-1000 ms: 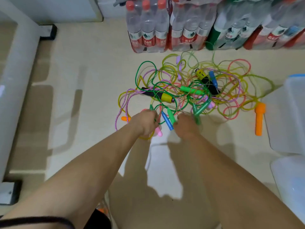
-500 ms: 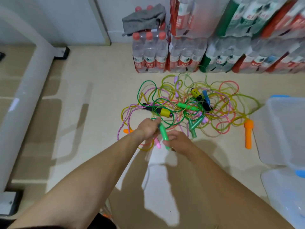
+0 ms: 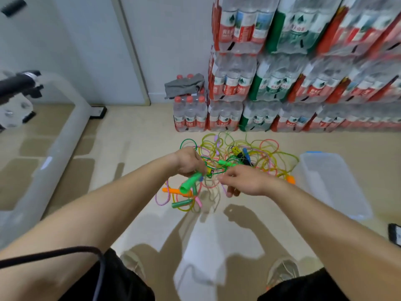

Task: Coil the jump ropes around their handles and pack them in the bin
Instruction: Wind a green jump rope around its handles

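The left hand (image 3: pixel 188 162) is gripping a green plastic jump-rope handle (image 3: pixel 190 185); the right hand (image 3: pixel 244 181) is pinching a thin green cord (image 3: pixel 215 174); the multicoloured rope tangle (image 3: pixel 256 155) is lying left of the translucent plastic bin (image 3: pixel 347 192); nothing is showing coiled or packed, so work is only beginning.

one head-worn cam, wide-angle (lines bow at the edges), facing forward and down, left hand (image 3: pixel 188 161) and right hand (image 3: pixel 244 181) close at centre, bottle packs (image 3: pixel 282 88) far back
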`<state>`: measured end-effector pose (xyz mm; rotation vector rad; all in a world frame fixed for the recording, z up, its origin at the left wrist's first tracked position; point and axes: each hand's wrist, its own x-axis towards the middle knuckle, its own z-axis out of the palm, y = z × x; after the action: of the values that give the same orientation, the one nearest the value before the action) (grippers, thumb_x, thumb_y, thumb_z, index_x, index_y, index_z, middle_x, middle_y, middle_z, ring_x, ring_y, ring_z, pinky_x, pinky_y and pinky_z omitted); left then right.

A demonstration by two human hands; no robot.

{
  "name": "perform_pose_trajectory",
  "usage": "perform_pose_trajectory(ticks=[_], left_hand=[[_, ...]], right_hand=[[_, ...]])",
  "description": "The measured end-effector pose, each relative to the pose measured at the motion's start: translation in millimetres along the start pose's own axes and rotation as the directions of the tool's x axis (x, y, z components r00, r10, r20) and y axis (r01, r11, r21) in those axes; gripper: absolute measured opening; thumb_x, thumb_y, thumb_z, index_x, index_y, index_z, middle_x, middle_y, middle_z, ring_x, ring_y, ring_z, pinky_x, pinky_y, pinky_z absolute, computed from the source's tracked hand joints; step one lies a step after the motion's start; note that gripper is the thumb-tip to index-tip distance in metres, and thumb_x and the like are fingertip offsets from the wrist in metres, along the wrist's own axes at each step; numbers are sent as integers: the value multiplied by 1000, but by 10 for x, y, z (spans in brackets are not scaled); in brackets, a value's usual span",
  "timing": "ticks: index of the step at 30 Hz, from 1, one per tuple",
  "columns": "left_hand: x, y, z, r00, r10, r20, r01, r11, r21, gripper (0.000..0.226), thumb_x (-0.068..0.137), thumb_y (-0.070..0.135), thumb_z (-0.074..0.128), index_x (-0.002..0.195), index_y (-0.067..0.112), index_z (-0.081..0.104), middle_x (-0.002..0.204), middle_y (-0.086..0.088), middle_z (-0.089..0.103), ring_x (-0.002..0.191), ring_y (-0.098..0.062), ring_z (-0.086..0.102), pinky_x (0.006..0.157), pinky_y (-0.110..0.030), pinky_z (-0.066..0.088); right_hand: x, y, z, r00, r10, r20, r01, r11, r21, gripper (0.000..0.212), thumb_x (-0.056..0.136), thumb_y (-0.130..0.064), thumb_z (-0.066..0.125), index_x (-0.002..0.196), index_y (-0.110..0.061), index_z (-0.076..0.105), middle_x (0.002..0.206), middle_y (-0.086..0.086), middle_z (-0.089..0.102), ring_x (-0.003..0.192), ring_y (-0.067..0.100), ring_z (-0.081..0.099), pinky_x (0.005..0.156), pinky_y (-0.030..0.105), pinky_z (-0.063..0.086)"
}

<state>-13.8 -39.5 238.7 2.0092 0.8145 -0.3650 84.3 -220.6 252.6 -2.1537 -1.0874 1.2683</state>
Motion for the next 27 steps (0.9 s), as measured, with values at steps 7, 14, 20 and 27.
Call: perform_pose_trajectory(ticks=[7,14,20,27], left_hand=[[-458,364,-267,947,286,149,-322,818,476,20,88,12,68,107,18,71,96,2,75,78,-8,67,76,-24,51],[-441,343,-181,929,350,125,-334,933,-132,20,97,-3,46,90,14,56,71,-10,62,67,-25,58,64,-32,46],[-421,423,-294,937,339,-82,-338,824,-454,13,96,7,59,84,9,64,67,-5,50,54,-12,45,51,-26,33],[-266,373,-518,907,242,-345,-416,647,-639,21,93,6,62,75,16,63,49,7,39,43,-8,29,44,-21,25]], right_hand=[[-279,129,-336,975,-40,-220,24,997,-75,18,98,-15,60,113,-23,65,99,6,70,82,21,65,70,29,49],[19,-8,-32,964,-234,-125,224,971,-88,49,82,-21,68,129,-28,64,135,-3,51,126,14,47,108,40,40],[171,118,-77,926,-233,-296,286,946,150,25,97,-26,65,73,-19,60,66,-9,46,65,11,43,65,33,33],[325,366,-200,964,-6,-267,21,998,51,30,100,-26,60,79,-5,55,71,4,52,64,17,45,63,33,38]])
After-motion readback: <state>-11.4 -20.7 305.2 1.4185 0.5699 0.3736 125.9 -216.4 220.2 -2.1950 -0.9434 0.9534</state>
